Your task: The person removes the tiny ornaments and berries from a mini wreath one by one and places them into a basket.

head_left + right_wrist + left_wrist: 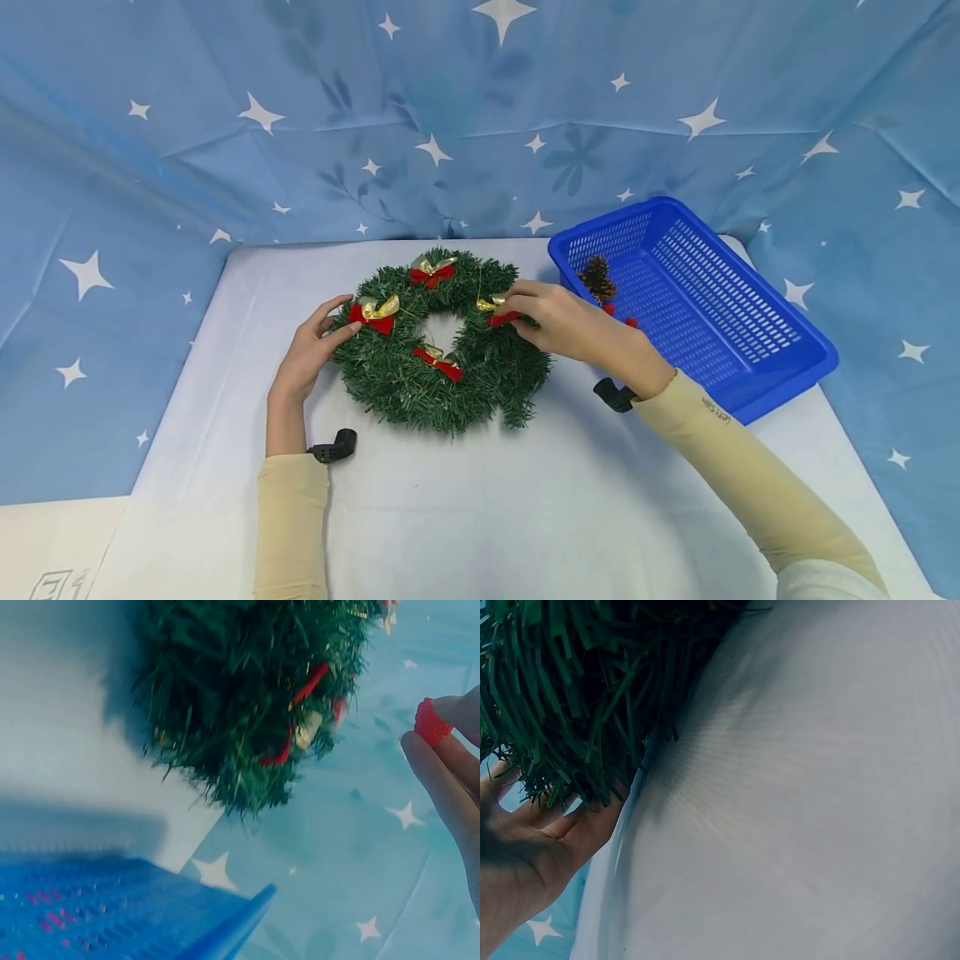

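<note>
A green wreath [408,396] lies on the white table, decorated with red-and-gold bows. My left hand [309,346] holds its left outer side, the thumb beside the left bow [378,323]; in the left wrist view, the fingers of the left hand [544,847] reach in under the green strands [562,697]. Over the wreath's right side is my right hand [547,317], close to the right bow [491,304]. Between thumb and fingertip, the right hand [450,761] pinches a small red, bumpy berry-like piece [433,724] in the right wrist view.
To the right stands a blue plastic basket [780,367], its near left side below my right forearm. A pine cone [597,277] and small red berries [632,322] lie inside. A blue star-patterned cloth [450,108] hangs behind the table.
</note>
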